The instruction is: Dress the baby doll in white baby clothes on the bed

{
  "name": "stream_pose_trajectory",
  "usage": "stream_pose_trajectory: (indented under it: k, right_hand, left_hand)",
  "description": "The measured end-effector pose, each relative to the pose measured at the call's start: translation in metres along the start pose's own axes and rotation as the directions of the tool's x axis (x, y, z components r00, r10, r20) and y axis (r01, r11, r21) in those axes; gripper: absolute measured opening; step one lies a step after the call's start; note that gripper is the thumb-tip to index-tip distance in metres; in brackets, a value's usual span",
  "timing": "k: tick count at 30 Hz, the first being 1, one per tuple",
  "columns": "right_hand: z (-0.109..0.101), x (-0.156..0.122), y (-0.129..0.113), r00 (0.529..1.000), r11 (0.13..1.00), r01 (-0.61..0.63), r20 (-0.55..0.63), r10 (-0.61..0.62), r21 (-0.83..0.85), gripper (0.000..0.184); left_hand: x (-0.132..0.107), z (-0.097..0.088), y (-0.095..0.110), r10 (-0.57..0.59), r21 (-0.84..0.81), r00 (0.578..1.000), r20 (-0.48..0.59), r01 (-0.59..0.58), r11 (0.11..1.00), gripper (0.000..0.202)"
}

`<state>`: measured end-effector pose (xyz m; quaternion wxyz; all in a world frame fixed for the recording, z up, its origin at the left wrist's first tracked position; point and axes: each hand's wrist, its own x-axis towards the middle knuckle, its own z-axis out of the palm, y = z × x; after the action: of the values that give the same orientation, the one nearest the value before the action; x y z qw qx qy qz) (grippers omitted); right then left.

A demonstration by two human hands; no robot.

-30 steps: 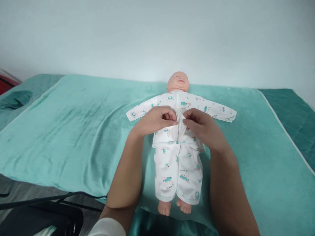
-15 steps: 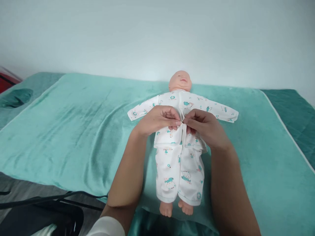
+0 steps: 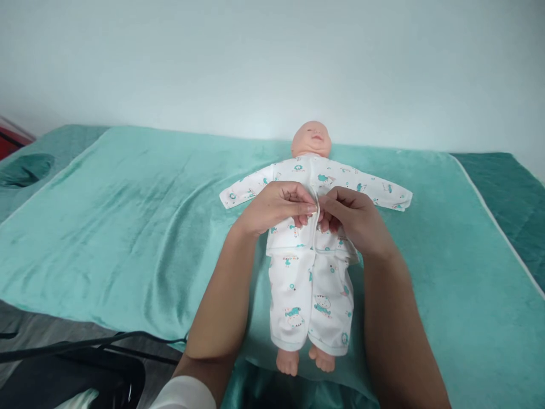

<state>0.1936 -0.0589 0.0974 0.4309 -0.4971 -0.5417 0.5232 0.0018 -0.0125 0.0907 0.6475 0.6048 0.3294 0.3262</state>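
The doll lay face up on the bed, over a pale green cover, its head by the far edge and its bare feet close to the near edge. The left hand and right hand pinched the front opening of its white printed top, fingertips nearly meeting, above matching trousers.

One left hand and one right hand are showing, two in all, along with one doll, one printed top with two sleeves, and one pair of trousers. Two feet are poking out, one green cover is lying underneath, and one wall is standing behind.
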Motion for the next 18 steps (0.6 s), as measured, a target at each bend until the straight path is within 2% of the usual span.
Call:
stream_pose_trajectory:
  k: [11,18]
  right_hand:
    - [0.0028,-0.0004,0.0021,1.000,1.000,0.012,-0.008,-0.012,0.020,0.033]
    - [0.0040,-0.0013,0.0010,1.000,1.000,-0.010,0.002,0.010,0.008,0.034]
  left_hand:
    - [0.0015,0.0016,-0.0006,0.022,-0.007,0.996,0.084,-0.022,1.000,0.033]
    - [0.0011,0.0029,-0.0007,0.046,0.029,0.990,0.132,-0.051,0.998,0.025]
